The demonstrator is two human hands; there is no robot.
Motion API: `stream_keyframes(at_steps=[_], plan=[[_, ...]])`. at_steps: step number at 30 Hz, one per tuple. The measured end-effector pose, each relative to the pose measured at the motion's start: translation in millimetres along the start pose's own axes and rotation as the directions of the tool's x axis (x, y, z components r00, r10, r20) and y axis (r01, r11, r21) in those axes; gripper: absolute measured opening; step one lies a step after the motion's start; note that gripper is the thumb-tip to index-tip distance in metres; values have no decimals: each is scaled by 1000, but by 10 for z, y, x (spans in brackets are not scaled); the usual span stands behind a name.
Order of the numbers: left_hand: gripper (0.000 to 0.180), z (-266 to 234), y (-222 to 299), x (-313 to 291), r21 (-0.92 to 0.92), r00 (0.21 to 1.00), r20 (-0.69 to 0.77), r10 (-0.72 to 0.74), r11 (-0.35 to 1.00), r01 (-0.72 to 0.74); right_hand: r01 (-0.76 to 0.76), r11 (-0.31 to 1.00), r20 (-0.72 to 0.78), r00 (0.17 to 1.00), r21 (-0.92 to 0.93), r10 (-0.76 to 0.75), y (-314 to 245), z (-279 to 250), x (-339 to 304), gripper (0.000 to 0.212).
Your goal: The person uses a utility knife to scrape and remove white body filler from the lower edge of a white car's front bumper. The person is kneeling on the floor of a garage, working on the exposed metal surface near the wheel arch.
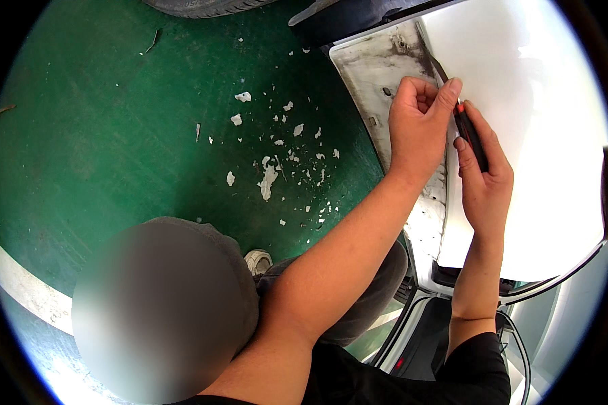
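My right hand (486,175) is closed around a slim black-handled tool (478,145) with a red part near its upper end. A thin dark strip or blade (436,66) runs up from there along the edge of a glossy white panel (547,148); my left thumb hides whether the two join. My left hand (419,125) is closed just left of the tool, fingers curled and thumb pressed toward the dark strip. What its fingers hold, if anything, is hidden. Beneath lies a dirty, dark-stained whitish vehicle surface (361,64) with small holes.
White flakes (268,182) are scattered over the green floor (115,135). A tyre (206,7) shows at the top edge. A shoe (257,260) and a dark-trousered knee (378,290) are below my left forearm. A blurred, rounded grey shape (175,304) covers the lower left.
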State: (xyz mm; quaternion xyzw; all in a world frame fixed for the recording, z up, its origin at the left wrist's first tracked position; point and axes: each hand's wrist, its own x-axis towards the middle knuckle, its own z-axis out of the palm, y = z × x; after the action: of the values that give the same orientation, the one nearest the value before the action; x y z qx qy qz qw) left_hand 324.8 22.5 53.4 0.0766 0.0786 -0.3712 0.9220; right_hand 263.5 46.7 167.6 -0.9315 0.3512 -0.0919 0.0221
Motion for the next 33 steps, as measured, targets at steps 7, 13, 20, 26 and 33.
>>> stream_keyframes(at_steps=[7,13,20,26,33], plan=[[35,-5,-21,-6,-26,1000,6,14,1000,-14,11,1000,6,1000,18,-11,48,-10,-11,45],[36,-19,-66,-3,-33,999,7,50,998,-50,8,1000,1,1000,3,-8,71,-10,-49,45],[30,-43,-41,-31,-27,999,44,21,999,-20,-12,1000,-5,1000,9,12,90,-8,-78,45],[32,-49,-72,-43,-20,999,38,29,999,-28,3,1000,-10,1000,-13,-3,130,-12,-105,45],[32,-66,-123,-58,-42,999,41,30,999,-29,2,1000,-4,1000,-27,-2,186,-24,-131,45]])
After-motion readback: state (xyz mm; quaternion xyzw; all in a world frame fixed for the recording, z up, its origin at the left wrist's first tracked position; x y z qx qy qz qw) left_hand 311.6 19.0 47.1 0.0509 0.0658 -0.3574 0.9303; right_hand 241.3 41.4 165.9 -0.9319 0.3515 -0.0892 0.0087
